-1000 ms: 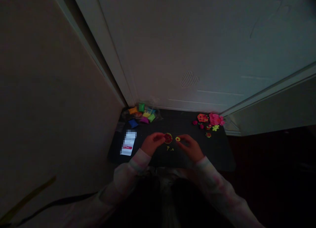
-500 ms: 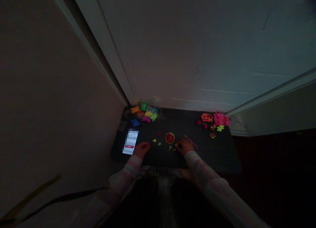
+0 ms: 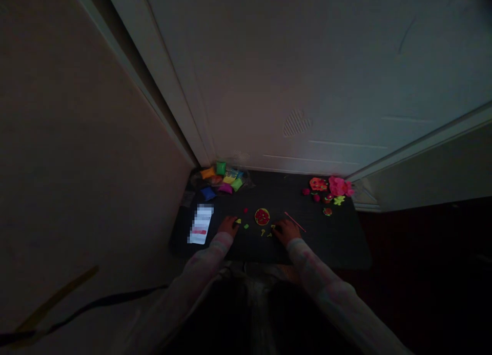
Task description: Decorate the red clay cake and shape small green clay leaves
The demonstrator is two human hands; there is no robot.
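Note:
On the dark table lies a small round red disc (image 3: pixel 262 216) with a yellow rim, like a clay pizza. My left hand (image 3: pixel 228 225) is to its left, with fingertips pinched on a yellow clay piece (image 3: pixel 238 221). To the disc's right, my right hand (image 3: pixel 286 232) rests low on the table, its fingers closed at a small yellow ring-like piece (image 3: pixel 273 226). Two thin yellow bits (image 3: pixel 263 232) lie between the hands. A red ball (image 3: pixel 246 210) and a green piece (image 3: pixel 246 226) sit near my left fingers. Beyond my right hand lies a pink stick (image 3: pixel 295 222).
A lit phone (image 3: pixel 202 224) lies at the left. Behind it are clay packets (image 3: pixel 225 188) in several colours, partly in clear plastic. Pink flower shapes (image 3: pixel 340 186) and other small clay figures (image 3: pixel 327 211) stand at the right. A white door (image 3: pixel 292 78) borders the table's back edge.
The red disc, held up between my hands earlier, now lies on the table. My left hand withdrew left, then reached the yellow piece. My right hand lowered with its yellow ring-like piece.

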